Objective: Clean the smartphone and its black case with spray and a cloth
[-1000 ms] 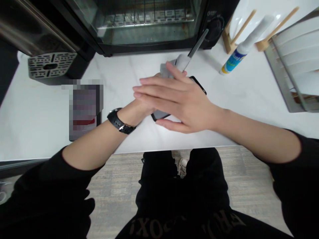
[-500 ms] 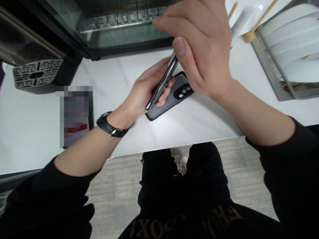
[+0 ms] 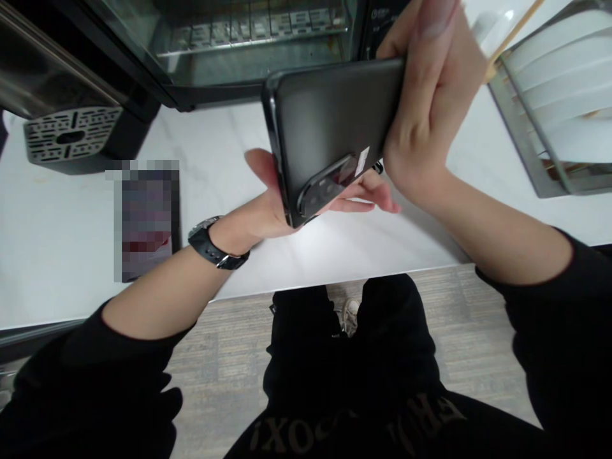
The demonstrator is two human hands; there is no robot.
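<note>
A dark grey smartphone (image 3: 337, 111) is in my right hand (image 3: 425, 115), gripped at its far end with the thumb on top. Its back and camera block face up toward me, and it is tilted above the counter. Just under the phone is my left hand (image 3: 273, 210), fingers stretched out and apart, the thumb up at the phone's left edge. Whether the left palm touches the phone I cannot tell. Of the phone case (image 3: 378, 167) on the counter, only a small dark bit seems to show; the phone and left hand hide the rest.
A blurred-out flat dark-edged item (image 3: 148, 223) lies on the white counter (image 3: 220, 146) at left. Behind stand an appliance with a drip grate (image 3: 71, 136) and a glass-door oven (image 3: 258, 57). At right is a metal rack (image 3: 535, 153) with white plates (image 3: 568, 83).
The phone has been turned from edge-on to back side up and now sits in my right hand. My left hand has let go of it and spread its fingers below.
</note>
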